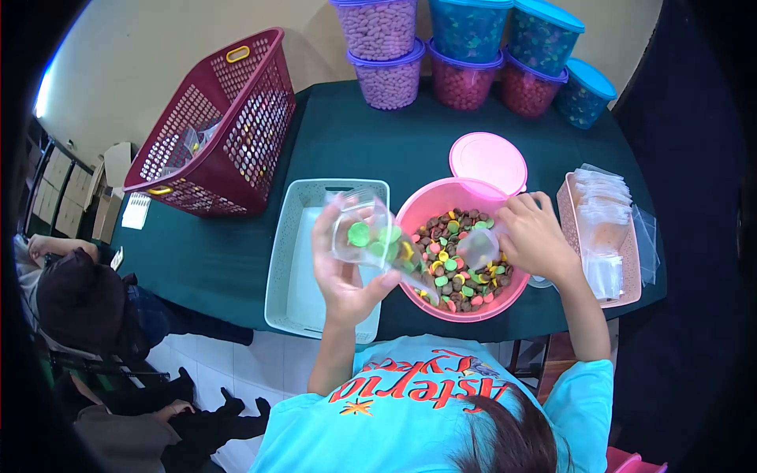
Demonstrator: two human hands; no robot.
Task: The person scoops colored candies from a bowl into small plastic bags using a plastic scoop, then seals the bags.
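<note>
My left hand (pixel 344 277) is wrapped round a clear plastic pouch (pixel 369 229) with green, yellow and brown candies in it. The pouch is tilted above the gap between a pale tray (pixel 301 284) and a pink tub (pixel 464 317), its lower end over the tub's left side. Brown, green, yellow and pink button-shaped candies (pixel 453 272) fill much of the tub. Over its right rim, my right hand (pixel 536 232) grips a translucent scoop (pixel 479 248), whose bowl rests among the candies. My right fingertips are partly hidden behind the hand.
A pink basket (pixel 631 288) of clear pouches (pixel 603 205) stands right of the tub. Behind the tub lies a pink lid (pixel 489 162). Stacked candy tubs (pixel 386 83) line the back. A maroon laundry basket (pixel 244 177) stands left; seated people (pixel 87 303) are at far left.
</note>
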